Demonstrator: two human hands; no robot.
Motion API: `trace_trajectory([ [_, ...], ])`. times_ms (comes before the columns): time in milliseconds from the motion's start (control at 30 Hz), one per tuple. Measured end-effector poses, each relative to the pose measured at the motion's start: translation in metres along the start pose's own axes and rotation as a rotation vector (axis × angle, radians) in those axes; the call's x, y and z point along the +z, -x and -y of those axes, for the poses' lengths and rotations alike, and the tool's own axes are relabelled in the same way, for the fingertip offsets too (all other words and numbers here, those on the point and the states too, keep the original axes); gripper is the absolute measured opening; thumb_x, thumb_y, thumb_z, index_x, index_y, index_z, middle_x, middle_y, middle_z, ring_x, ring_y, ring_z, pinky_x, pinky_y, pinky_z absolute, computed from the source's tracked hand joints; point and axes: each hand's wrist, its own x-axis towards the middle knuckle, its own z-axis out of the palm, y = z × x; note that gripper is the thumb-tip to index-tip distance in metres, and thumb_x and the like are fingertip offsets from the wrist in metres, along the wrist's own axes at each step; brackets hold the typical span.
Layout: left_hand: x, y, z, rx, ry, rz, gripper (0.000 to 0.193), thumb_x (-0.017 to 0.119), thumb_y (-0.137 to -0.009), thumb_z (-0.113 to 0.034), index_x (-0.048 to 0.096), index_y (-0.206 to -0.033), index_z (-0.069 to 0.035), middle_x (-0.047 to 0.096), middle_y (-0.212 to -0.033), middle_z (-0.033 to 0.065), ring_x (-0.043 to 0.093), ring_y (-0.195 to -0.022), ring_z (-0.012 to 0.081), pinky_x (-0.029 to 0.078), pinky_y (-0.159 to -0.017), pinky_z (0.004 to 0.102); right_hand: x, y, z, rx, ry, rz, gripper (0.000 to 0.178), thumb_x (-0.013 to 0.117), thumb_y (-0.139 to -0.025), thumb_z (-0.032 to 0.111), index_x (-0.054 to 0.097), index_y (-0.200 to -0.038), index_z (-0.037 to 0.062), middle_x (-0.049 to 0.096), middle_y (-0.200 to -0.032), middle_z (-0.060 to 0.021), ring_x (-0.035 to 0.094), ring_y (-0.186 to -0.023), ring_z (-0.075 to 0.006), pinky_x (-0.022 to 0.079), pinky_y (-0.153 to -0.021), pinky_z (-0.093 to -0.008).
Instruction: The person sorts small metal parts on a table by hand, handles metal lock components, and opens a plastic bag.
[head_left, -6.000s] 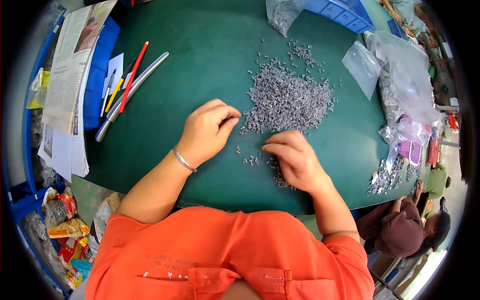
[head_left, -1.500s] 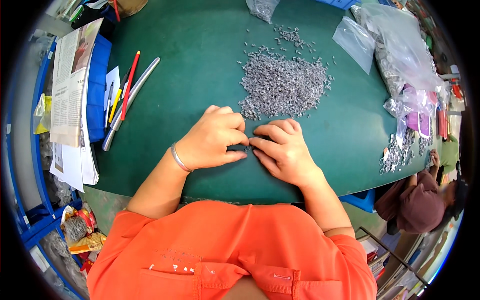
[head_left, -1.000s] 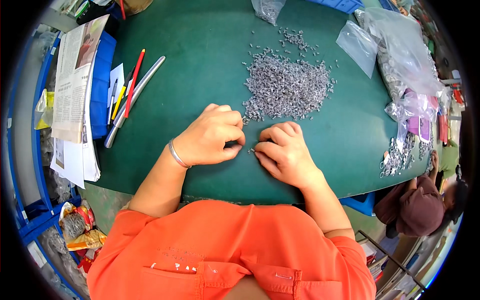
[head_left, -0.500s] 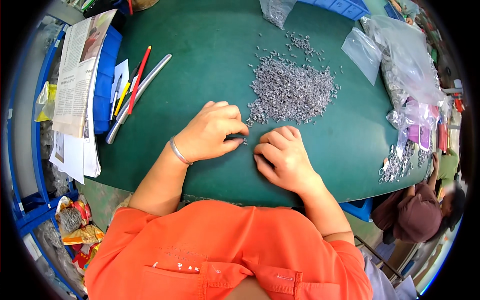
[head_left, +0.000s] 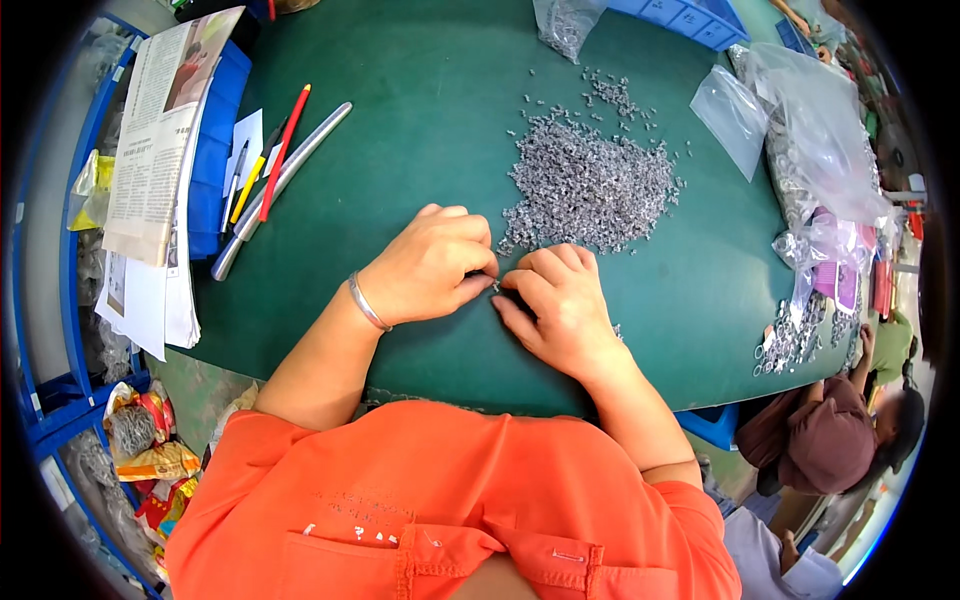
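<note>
On the green tabletop, near its front edge, my two hands almost meet. My left hand [head_left: 432,262], with a silver bangle on the wrist, pinches a tiny grey metal piece [head_left: 495,287] between thumb and forefinger. My right hand [head_left: 557,308] is closed beside it, fingers curled, with its forefinger tip at the piece. Whatever lies within the right fingers is too small and hidden to make out. Just beyond the hands spreads a heap of small grey metal pieces [head_left: 590,185]. A few similar bits [head_left: 617,331] show at the right hand's outer edge.
Pens [head_left: 287,150] and a long silvery strip [head_left: 300,165] lie at left, beside a blue bin [head_left: 232,105] with newspaper [head_left: 155,130] on it. Clear bags [head_left: 810,130] and loose metal rings [head_left: 795,340] are at right. A blue crate [head_left: 690,18] stands at the back. A person in maroon [head_left: 830,430] sits at right.
My right hand has moved left and closed up to my left hand, its forefinger now at the tiny piece. The left hand keeps its pinch. The whole view has shifted slightly.
</note>
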Motion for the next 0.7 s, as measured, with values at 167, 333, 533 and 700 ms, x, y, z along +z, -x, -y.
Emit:
trace_trajectory([
  [167,0.001,0.000,0.000,0.009,-0.011,-0.014,0.009,0.073,-0.071,-0.006,0.068,-0.075,-0.011,0.056,-0.080,0.0009,0.055,-0.081,0.0211,0.040,-0.074,0.0348,0.002,0.001,-0.002,-0.005,0.010,-0.019,0.011,0.072,-0.074,0.010,0.064,-0.080,0.0087,0.057,-0.084,-0.0032,0.054,-0.083,-0.0237,0.041,-0.081,-0.0397],
  [333,0.001,-0.001,-0.002,0.000,-0.013,-0.022,0.008,0.074,-0.070,-0.008,0.067,-0.074,-0.011,0.055,-0.079,0.0011,0.055,-0.079,0.0212,0.039,-0.073,0.0346,-0.012,0.004,-0.005,0.029,0.050,-0.002,0.009,0.072,-0.074,0.010,0.067,-0.083,0.0094,0.059,-0.085,-0.0019,0.055,-0.082,-0.0223,0.041,-0.081,-0.0392],
  [533,0.004,-0.002,-0.003,-0.020,-0.025,-0.037,0.009,0.074,-0.070,-0.010,0.066,-0.073,-0.011,0.055,-0.078,0.0014,0.055,-0.078,0.0218,0.039,-0.072,0.0351,-0.016,0.004,-0.007,-0.011,-0.038,0.044,0.009,0.072,-0.073,0.009,0.068,-0.081,0.0092,0.061,-0.089,-0.0024,0.056,-0.084,-0.0222,0.041,-0.082,-0.0383],
  [700,0.005,-0.001,-0.002,-0.022,-0.028,-0.056,0.010,0.075,-0.070,-0.010,0.065,-0.072,-0.011,0.055,-0.077,0.0017,0.055,-0.077,0.0222,0.039,-0.071,0.0357,-0.013,0.003,-0.006,0.027,-0.015,0.050,0.009,0.072,-0.073,0.008,0.067,-0.081,0.0081,0.061,-0.089,-0.0033,0.056,-0.085,-0.0228,0.041,-0.082,-0.0384],
])
